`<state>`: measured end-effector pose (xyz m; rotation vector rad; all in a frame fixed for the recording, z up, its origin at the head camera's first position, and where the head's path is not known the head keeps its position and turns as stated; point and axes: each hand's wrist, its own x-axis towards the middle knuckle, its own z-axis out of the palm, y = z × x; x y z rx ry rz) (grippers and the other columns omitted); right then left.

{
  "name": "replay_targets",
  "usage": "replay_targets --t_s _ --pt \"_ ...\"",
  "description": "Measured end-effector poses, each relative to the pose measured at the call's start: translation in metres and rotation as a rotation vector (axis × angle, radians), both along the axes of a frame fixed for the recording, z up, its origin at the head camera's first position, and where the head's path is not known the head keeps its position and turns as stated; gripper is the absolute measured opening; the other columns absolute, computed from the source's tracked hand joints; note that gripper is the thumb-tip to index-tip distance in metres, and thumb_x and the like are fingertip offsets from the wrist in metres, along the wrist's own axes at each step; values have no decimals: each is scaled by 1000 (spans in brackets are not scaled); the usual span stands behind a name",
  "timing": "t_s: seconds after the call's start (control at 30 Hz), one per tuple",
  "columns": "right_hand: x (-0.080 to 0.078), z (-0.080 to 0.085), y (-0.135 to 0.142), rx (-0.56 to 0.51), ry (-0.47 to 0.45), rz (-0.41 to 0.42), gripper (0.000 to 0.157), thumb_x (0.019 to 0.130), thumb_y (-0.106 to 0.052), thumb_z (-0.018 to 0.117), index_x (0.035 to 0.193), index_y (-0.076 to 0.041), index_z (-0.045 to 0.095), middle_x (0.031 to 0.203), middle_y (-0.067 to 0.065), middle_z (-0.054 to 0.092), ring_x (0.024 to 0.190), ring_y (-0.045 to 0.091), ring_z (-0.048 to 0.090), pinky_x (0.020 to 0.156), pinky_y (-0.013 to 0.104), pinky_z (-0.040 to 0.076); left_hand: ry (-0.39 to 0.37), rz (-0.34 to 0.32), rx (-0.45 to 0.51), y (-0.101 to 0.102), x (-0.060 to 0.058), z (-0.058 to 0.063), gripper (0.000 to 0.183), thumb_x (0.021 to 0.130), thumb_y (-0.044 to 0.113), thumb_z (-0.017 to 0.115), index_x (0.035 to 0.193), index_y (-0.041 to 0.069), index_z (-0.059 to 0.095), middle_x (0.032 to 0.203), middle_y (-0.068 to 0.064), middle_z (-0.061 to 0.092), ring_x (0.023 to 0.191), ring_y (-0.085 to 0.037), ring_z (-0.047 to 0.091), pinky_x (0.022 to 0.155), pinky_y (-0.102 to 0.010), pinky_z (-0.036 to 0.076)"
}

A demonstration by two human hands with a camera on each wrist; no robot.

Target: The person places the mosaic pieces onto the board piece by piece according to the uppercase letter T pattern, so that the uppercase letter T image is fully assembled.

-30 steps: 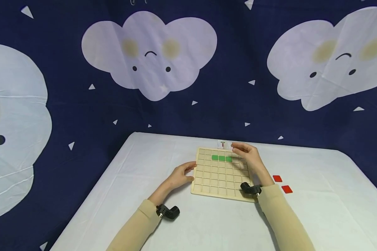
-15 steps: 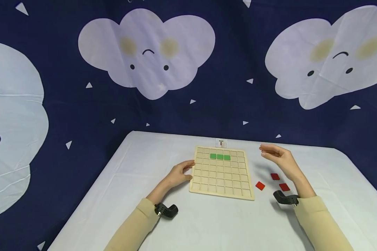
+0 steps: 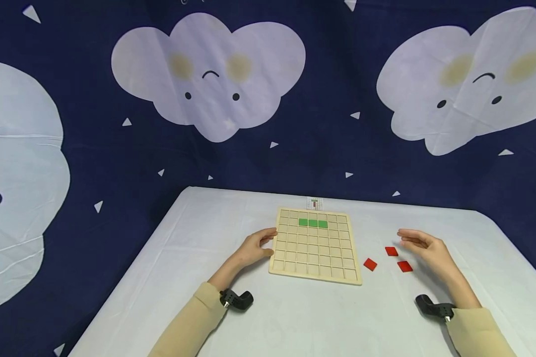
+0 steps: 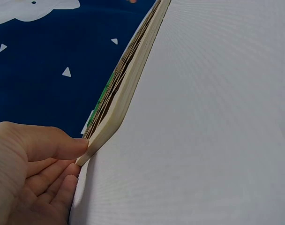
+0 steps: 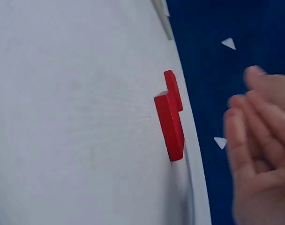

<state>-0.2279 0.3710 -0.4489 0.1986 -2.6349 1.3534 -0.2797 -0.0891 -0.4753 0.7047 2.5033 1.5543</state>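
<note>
My left hand rests against the left edge of a pale wooden grid board, thumb and fingers spread along that edge. In the left wrist view the thumb touches the board's rim. Three green tiles sit side by side in the board's second row from the back. Over the table at the right, my right hand hovers with bent, relaxed fingers and nothing in them. Three red square tiles lie between board and hand: one near the board, one farther back, one nearest the hand.
A small printed pattern card lies behind the board, showing a coloured T shape on a grid. White cloth covers the table. A dark blue curtain with clouds hangs behind it.
My right hand has moved from above the board's back right, past the red tiles, out to the right and lower. A third red tile came into view beside the board. The left hand stayed.
</note>
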Motion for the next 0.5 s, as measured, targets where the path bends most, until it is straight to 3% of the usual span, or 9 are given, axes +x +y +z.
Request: replay_targets --t_s 0.3,0.5 --pt "0 -28 8 123 -7 12 45 87 -28 69 121 1 61 116 17 63 89 -10 56 73 5 47 2 -13 1 -1 1 0 63 78 -13 64 136 -9 41 132 -21 51 123 -31 47 106 -31 38" --pt "-3 -33 6 194 42 -2 39 86 -27 70 117 -4 65 114 15 64 88 -11 54 73 3 45 -10 -6 5 -2 -1 -1 64 78 -13 64 137 -8 41 132 -19 51 124 -28 47 106 -29 38"
